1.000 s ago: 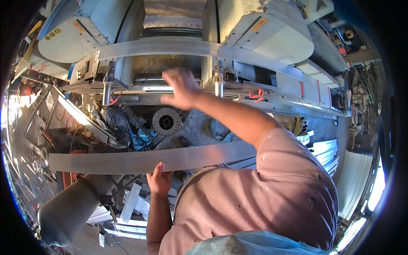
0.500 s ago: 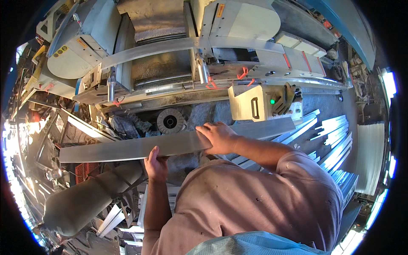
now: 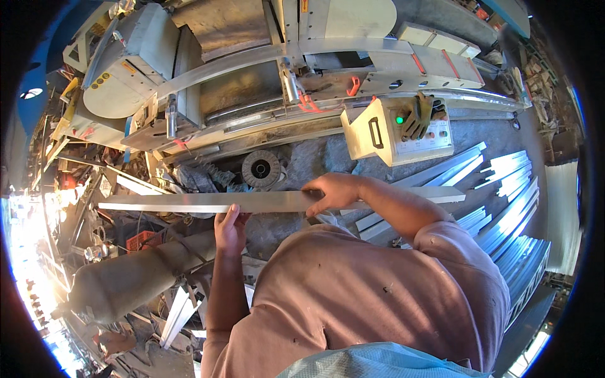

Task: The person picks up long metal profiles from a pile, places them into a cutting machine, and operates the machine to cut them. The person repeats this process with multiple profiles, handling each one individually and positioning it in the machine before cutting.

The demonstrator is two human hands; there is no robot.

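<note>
A long, flat silver metal profile (image 3: 271,202) stretches across in front of my body, its left end angled. My left hand (image 3: 230,229) grips its near edge from below, thumb pressed on the side. Around the right part of the profile, my right hand (image 3: 335,192) is closed over the top, with the fingers partly hidden. Beyond it, a second long metal profile (image 3: 230,66) lies along the big cutting machine (image 3: 135,60), above two metal clamp cylinders, one of them the right cylinder (image 3: 289,85).
A cream control box (image 3: 368,135) with a green light and a work glove (image 3: 417,116) stands ahead right. A round spool (image 3: 261,169) sits on the floor. Bundled profiles (image 3: 513,201) lie at right; a large grey gas cylinder (image 3: 120,283) lies at left.
The metal profile has rolled in my hands, so its bright narrow edge now shows along the near side. Its left end sits slightly higher in view. My right thumb has shifted to its near side.
</note>
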